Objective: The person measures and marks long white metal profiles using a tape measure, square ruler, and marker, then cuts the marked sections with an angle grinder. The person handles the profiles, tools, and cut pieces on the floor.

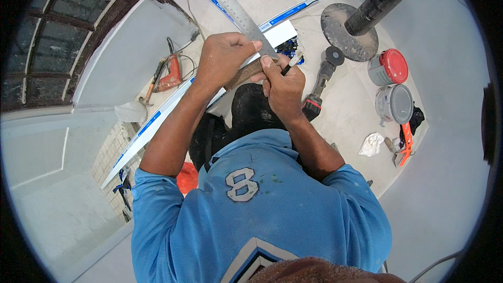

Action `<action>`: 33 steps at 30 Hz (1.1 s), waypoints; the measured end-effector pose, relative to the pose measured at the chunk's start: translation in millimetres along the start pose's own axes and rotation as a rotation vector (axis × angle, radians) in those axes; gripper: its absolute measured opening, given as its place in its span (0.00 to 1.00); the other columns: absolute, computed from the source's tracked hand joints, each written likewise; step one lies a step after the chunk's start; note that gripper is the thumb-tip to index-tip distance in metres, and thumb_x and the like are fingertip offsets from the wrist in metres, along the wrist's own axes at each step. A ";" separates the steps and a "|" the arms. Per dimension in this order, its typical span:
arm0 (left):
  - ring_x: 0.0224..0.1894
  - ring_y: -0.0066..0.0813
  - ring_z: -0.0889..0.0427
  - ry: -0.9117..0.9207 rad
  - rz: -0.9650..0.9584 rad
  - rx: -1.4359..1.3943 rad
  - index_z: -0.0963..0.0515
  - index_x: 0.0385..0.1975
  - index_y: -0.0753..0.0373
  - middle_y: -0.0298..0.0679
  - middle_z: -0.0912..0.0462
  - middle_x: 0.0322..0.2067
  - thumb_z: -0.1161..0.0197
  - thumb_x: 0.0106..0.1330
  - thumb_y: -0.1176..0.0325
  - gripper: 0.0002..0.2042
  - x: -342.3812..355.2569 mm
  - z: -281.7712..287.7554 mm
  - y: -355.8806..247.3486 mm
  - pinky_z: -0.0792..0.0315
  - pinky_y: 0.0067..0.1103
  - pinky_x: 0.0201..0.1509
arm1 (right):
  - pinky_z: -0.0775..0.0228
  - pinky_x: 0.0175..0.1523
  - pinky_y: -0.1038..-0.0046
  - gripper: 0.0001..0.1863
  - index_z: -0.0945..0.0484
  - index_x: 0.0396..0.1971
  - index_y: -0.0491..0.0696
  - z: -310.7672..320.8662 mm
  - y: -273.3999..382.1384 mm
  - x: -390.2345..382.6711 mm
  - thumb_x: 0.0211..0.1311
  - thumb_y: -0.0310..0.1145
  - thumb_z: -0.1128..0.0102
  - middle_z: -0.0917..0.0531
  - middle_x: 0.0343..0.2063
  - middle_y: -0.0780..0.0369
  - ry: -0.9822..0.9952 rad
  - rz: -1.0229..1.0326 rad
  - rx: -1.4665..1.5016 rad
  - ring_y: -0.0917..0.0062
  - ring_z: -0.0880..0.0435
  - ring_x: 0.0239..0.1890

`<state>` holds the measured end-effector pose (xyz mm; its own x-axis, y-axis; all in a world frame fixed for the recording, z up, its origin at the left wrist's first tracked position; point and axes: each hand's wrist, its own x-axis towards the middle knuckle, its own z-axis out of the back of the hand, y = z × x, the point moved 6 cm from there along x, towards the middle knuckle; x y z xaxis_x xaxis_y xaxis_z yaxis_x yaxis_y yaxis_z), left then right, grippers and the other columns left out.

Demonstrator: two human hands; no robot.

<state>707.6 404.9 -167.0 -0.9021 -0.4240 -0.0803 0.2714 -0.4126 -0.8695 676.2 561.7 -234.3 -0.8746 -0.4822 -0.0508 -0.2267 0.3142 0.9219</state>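
Both my hands are on a try square with a steel blade [230, 8] and a wooden handle [244, 75]. My left hand [222, 57] is closed around the handle, thumb by the foot of the blade. My right hand [285, 86] pinches the handle's other end near the blade. A black marker with a whitish end [293, 65] sticks out between the right fingers. Under the square, a long white strip with blue printed film [149, 126] slants from lower left to upper right. Beside the right hand lie a white piece [281, 32] and crumpled dark blue film [287, 48].
An angle grinder [322, 81] lies to the right, near a black post on a round base [349, 31]. Two lidded buckets [387, 67] and an orange tool [406, 145] line the right wall. A red drill [170, 76] and a hammer [152, 85] lie left, with cables around.
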 end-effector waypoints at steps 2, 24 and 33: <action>0.24 0.20 0.24 -0.002 -0.025 -0.013 0.12 0.29 0.68 0.36 0.18 0.20 0.26 0.65 0.57 0.17 0.5 -1.2 2.2 0.29 0.22 0.29 | 0.36 0.20 0.85 0.16 0.18 0.49 0.37 -1.8 0.8 -0.5 0.76 0.36 0.39 0.13 0.25 0.60 -0.033 -0.005 0.026 0.88 0.18 0.21; 0.21 0.25 0.29 -0.056 -0.092 0.098 0.17 0.23 0.69 0.40 0.22 0.16 0.26 0.64 0.58 0.18 12.8 -1.0 7.7 0.31 0.29 0.28 | 0.28 0.36 0.75 0.27 0.16 0.47 0.37 74.9 17.7 0.5 0.83 0.45 0.58 0.12 0.38 0.54 -0.174 0.351 -0.499 0.79 0.18 0.33; 0.24 0.18 0.27 -0.028 -0.076 0.100 0.15 0.25 0.67 0.31 0.21 0.19 0.26 0.66 0.58 0.17 12.4 -0.5 10.2 0.31 0.23 0.30 | 0.23 0.49 0.68 0.11 0.14 0.46 0.40 25.5 91.1 -0.5 0.66 0.26 0.33 0.09 0.38 0.55 0.074 0.862 -0.766 0.70 0.12 0.41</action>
<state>699.0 395.8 -177.1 -0.9120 -0.4102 -0.0011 0.2358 -0.5220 -0.8197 645.0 611.4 -160.1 -0.5793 -0.4037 0.7081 0.7751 -0.0040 0.6318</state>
